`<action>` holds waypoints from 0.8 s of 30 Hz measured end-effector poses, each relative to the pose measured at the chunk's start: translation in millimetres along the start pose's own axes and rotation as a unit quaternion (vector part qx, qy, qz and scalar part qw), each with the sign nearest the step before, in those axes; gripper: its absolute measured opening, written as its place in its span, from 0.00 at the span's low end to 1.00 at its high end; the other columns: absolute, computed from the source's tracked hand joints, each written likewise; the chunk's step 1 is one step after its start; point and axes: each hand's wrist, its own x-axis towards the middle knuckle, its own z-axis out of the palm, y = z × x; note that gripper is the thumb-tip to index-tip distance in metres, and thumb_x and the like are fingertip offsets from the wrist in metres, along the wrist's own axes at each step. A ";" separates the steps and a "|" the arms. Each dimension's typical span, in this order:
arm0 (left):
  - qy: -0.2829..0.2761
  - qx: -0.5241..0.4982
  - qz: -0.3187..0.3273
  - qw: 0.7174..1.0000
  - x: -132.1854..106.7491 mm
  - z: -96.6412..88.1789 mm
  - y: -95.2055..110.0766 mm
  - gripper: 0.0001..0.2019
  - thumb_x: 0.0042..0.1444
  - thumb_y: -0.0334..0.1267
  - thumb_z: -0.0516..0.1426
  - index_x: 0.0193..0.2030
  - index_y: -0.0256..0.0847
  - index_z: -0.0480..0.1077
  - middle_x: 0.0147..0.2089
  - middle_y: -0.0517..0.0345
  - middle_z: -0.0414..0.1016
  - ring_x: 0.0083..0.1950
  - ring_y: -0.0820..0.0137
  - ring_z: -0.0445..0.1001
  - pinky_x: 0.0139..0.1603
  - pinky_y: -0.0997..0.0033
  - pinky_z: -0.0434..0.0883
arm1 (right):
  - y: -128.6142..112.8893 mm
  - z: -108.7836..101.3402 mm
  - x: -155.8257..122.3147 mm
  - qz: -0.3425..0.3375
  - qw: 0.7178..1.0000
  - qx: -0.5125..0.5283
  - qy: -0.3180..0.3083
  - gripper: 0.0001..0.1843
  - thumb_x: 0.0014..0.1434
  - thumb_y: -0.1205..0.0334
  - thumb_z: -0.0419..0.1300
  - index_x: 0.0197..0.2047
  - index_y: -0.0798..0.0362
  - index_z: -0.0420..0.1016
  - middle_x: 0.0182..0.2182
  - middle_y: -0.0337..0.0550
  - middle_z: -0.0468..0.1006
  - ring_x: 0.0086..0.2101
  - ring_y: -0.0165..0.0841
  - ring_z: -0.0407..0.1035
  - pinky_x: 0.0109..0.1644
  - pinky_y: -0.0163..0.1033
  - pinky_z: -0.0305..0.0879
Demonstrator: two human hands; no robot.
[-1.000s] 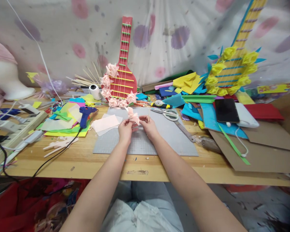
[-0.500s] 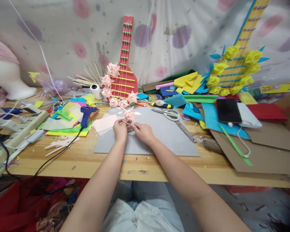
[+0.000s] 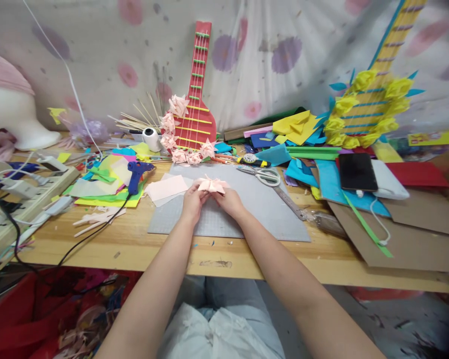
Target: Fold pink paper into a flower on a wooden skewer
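A pale pink paper flower [image 3: 213, 185] is held between my two hands, its pointed petals facing up. My left hand [image 3: 193, 202] grips it from the left with closed fingers. On the other side my right hand [image 3: 230, 202] pinches it, its fingertips partly hidden behind the petals. Both hands are above the grey cutting mat [image 3: 277, 214]. Pale pink paper sheets [image 3: 167, 188] lie just left of my left hand. Behind, a red paper guitar [image 3: 198, 117] leans upright, with similar pink flowers along its lower left edge.
A blue glue gun [image 3: 135, 177] rests on coloured paper at left, its cord crossing the table. Scissors [image 3: 264, 176] and a metal ruler [image 3: 290, 203] lie at the mat's right. A phone [image 3: 357, 172], cardboard [image 3: 400, 244] and a power strip [image 3: 65, 180] flank the workspace.
The flower has turned from sideways to facing up and come lower, and the thin stick at its base no longer shows. My hands have shifted slightly, still together. The view has shifted a little.
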 end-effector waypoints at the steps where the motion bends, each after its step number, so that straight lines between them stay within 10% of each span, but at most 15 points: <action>1: -0.007 0.002 -0.002 1.000 0.2 -0.6 -0.6 0.12 0.36 0.27 0.57 0.32 0.35 0.69 0.33 0.55 0.75 0.38 0.69 0.73 0.47 0.64 0.67 | 1.0 -1.0 0.2 0.000 1.000 0.014 -0.002 0.20 0.58 0.52 0.45 0.26 0.51 0.73 0.24 0.41 0.75 0.27 0.31 0.68 0.30 0.33 0.58; 24: -0.046 0.072 0.004 0.996 -7.6 2.7 1.5 0.13 0.41 0.29 0.57 0.38 0.35 0.68 0.37 0.53 0.74 0.35 0.73 0.73 0.38 0.70 0.71 | 13.4 -11.7 4.9 0.053 0.939 0.320 -0.116 0.17 0.50 0.50 0.55 0.22 0.55 0.65 0.10 0.35 0.65 0.13 0.23 0.56 0.19 0.31 0.49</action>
